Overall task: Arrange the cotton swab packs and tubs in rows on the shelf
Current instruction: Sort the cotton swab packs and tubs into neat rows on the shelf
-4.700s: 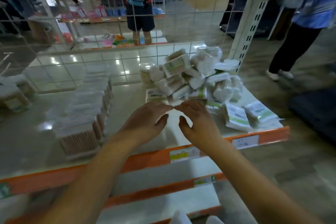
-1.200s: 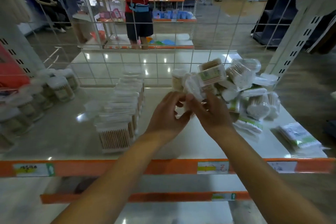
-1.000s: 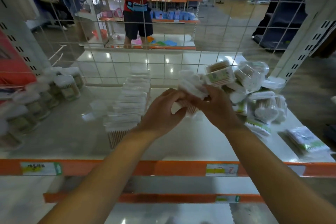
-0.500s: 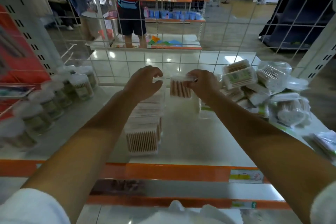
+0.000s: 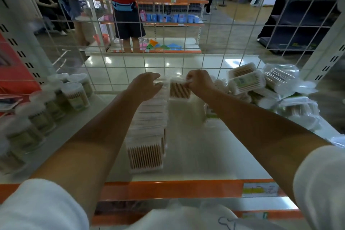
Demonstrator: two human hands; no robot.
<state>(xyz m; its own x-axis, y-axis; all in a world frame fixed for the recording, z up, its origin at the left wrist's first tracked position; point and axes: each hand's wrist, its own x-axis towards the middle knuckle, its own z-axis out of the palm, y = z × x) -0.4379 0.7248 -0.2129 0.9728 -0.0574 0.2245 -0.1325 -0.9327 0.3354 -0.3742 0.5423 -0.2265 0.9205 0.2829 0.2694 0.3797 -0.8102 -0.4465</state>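
Right hand: fingers clamped on a clear swab box, held at the far end of the shelf near the wire grid
Left hand: fingers curled at the back of the row of boxes; whether it grips one I cannot tell
Tubs: lined up along the left side
Loose pile: heaped at the right

Both arms outstretched, fingers curled
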